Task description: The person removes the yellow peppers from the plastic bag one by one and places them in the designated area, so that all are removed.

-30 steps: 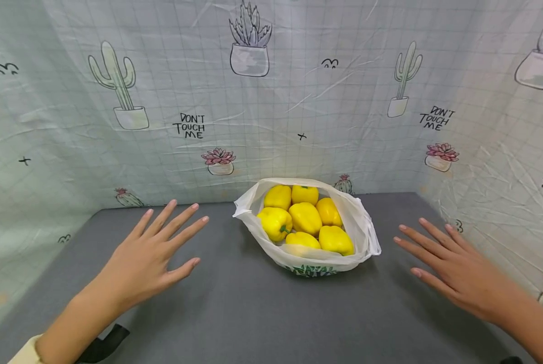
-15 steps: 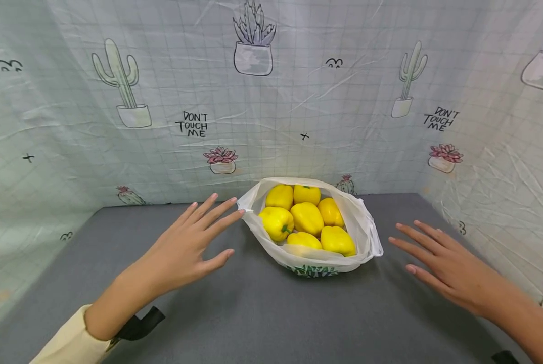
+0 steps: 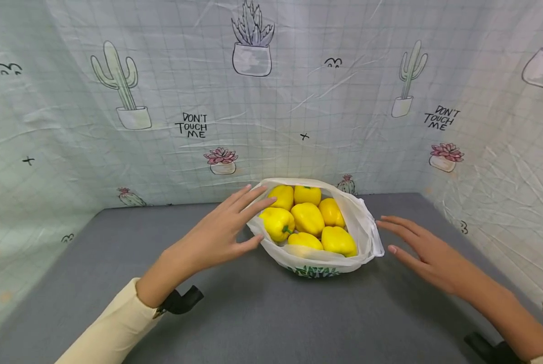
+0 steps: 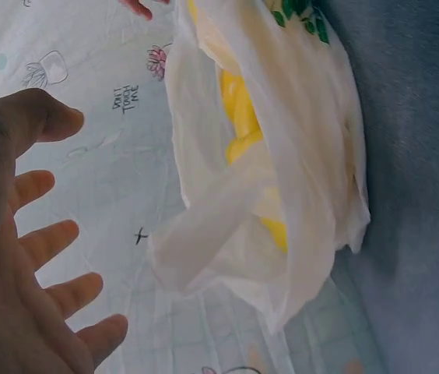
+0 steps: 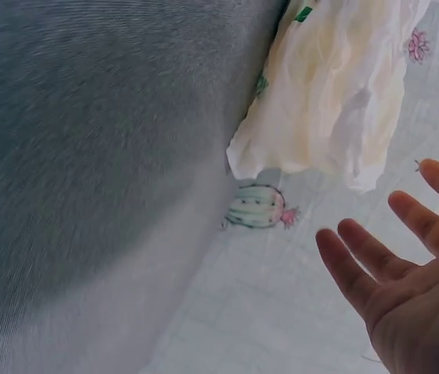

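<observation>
A white plastic bag (image 3: 314, 268) with a green leafy print stands on the grey table, its mouth spread wide. Inside lie several yellow bell peppers (image 3: 308, 218), and one on the left shows its green stem. My left hand (image 3: 219, 230) hovers at the bag's left side, fingers spread, its fingertips overlapping the rim in the head view. In the left wrist view a bag handle (image 4: 204, 241) juts toward that hand. At the bag's right edge is my right hand (image 3: 435, 258), fingers extended and holding nothing.
The grey table (image 3: 271, 323) runs up to a hanging cloth (image 3: 271, 111) printed with cacti and lettering, which rises behind the bag and along both sides. Black wrist straps (image 3: 180, 301) sit below the cream sleeves (image 3: 117, 323).
My left hand has moved right, from the table's left part to the bag's left rim. My right hand has come left toward the bag's right edge. The bag and peppers stay in place.
</observation>
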Demonstrator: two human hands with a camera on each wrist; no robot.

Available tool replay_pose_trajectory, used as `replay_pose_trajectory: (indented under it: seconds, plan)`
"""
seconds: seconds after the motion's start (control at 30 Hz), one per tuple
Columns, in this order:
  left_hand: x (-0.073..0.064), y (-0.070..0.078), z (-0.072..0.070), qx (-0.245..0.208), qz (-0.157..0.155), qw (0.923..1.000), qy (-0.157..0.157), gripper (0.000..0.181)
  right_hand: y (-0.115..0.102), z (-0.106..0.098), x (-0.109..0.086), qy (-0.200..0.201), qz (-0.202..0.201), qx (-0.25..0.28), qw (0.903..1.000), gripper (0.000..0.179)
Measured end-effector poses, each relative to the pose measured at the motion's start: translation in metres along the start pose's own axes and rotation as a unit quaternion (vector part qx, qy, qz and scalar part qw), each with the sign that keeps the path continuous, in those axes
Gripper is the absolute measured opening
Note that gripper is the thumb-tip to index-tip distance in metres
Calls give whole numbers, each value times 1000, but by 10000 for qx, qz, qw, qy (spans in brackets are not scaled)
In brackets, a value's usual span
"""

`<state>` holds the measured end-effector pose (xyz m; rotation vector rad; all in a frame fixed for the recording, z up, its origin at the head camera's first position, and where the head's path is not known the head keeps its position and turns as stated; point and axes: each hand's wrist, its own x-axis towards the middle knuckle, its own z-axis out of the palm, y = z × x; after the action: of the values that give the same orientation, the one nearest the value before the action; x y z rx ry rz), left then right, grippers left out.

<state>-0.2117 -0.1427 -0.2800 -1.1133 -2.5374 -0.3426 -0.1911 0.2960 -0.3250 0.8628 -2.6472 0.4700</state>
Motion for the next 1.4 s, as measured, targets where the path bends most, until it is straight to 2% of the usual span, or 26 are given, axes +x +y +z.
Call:
replay_pose_trajectory:
  seconds: [0.13,0.27,0.33,0.53,0.63,0.77,1.03,1.23,1.3,1.4]
  plan:
    - [13,1,2,-227,-61,9997,-78,72,2,5,11,-138,195,702,9972,58]
    - [27,0,5,-208,-166,9992,-299,74,2,11,20,-234,552,1538,9863,57]
    - [33,-2,7,-259,-213,9984,-447,73,3,14,24,-161,554,1757,9827,57]
    - [49,-9,11,-777,-385,9904,-1075,60,9,25,38,200,125,1501,9884,54]
    - [56,-11,11,-798,-453,9860,-1389,54,14,30,42,159,117,1307,9912,53]
    - [66,-12,12,-674,-482,9806,-1776,52,20,34,47,-5,227,1351,9906,54]
    - [84,-15,14,-916,-702,9616,-2491,62,22,36,51,-53,157,1743,9845,53]
    - [93,-30,18,-1164,-890,9462,-2884,71,21,34,55,-62,3,1760,9844,53]
    - [94,-36,19,-1395,-1101,9352,-3062,75,20,34,56,-72,-8,1792,9838,53]
    - [95,-44,20,-1767,-1519,9129,-3352,80,19,33,57,-89,-1,1828,9831,53]
